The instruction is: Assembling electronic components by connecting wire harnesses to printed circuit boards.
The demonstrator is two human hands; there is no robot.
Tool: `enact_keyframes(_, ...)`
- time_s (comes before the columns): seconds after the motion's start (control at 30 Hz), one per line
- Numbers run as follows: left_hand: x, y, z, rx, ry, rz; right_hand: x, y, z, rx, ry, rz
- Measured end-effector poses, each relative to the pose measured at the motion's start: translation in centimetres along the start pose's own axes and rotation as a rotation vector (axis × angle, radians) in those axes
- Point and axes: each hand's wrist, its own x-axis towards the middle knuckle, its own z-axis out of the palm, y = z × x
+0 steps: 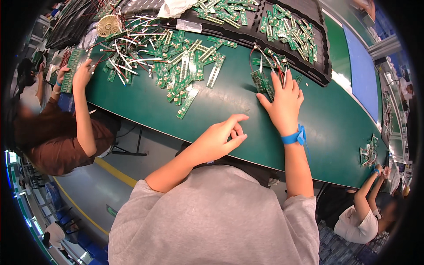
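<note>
My right hand (285, 104), with a blue wrist strap (293, 137), lies palm down over a small bunch of wired green circuit boards (260, 81). Its fingers are stretched out and touch or nearly touch the boards and their wires; the fingertips' exact contact cannot be made out. My left hand (217, 139) hovers at the table's near edge, holding nothing, with the index finger pointing right, the thumb apart and the other fingers loosely curled. Ahead of it lies a heap of green circuit board strips (183, 66), one strip (187, 104) jutting nearest to me.
White-and-red wires (126, 53) tangle left of the heap on the green table (229, 101). A black tray (324, 66) of boards stands at the back. A co-worker's hand (81, 75) is beside a green board panel (70, 73) at left; another person (362, 216) sits at right.
</note>
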Motion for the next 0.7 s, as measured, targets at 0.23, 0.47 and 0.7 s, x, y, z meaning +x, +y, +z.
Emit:
enact_keyframes(0.23, -0.1, 0.1, 0.3, 0.053, -0.052, -0.036, -1.0, 0.2, -0.3, 0.091, 0.079, -0.045)
enact_keyframes(0.47, 0.4, -0.9, 0.5, 0.006, 0.075, -0.021, 0.2, -2.8, -0.8, 0.168, 0.220, -0.052)
enact_keyframes(0.7, 0.3, -2.1, 0.7, -0.065, 0.150, -0.025, 2.6, 0.2, -0.2, 0.655, 0.172, 0.153)
